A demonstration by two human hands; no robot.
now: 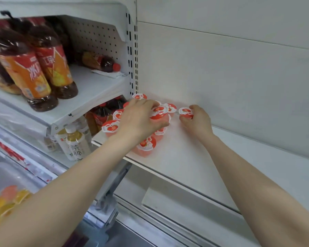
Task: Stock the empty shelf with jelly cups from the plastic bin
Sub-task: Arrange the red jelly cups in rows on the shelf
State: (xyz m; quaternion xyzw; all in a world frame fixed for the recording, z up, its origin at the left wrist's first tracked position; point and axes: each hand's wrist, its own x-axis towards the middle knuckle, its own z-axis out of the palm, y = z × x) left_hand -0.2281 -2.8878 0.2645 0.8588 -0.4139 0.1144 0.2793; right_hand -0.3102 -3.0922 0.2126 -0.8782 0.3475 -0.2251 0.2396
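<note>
Several pink strawberry jelly cups (146,146) with red-and-white lids stand clustered at the left end of the white shelf (212,161). My left hand (139,118) reaches over the cluster and grips one jelly cup (159,114) between fingers and thumb. To the right, near the back wall, my right hand (198,122) pinches another jelly cup (185,113), holding it at the shelf surface. At the lower left a clear plastic bin (5,177) holds orange and pink jelly cups (5,200), partly hidden by my left arm.
The neighbouring unit on the left carries large dark tea bottles (30,72) on its upper shelf, one bottle (102,63) lying on its side, and pale drink bottles (75,143) lower down. A perforated upright post (132,56) divides the units. A shelf bracket (112,186) sits below.
</note>
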